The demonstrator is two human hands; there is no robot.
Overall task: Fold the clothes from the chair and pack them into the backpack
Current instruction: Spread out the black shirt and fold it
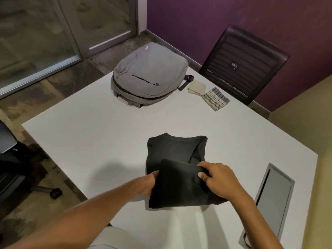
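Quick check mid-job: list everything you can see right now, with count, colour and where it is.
shirt: one, black, near middle of the table, its near end lifted and being folded over
backpack: one, grey, lying flat at the table's far edge
folded cloths: two, one cream and one striped, side by side to the right of the backpack
table: one, white
cable hatch: one, grey, set in the table's right edge
chair: one, black, beyond the table's far right corner
second chair: one, dark, partly seen at left
left hand: grips the shirt's left edge
right hand: pinches the shirt's right edge
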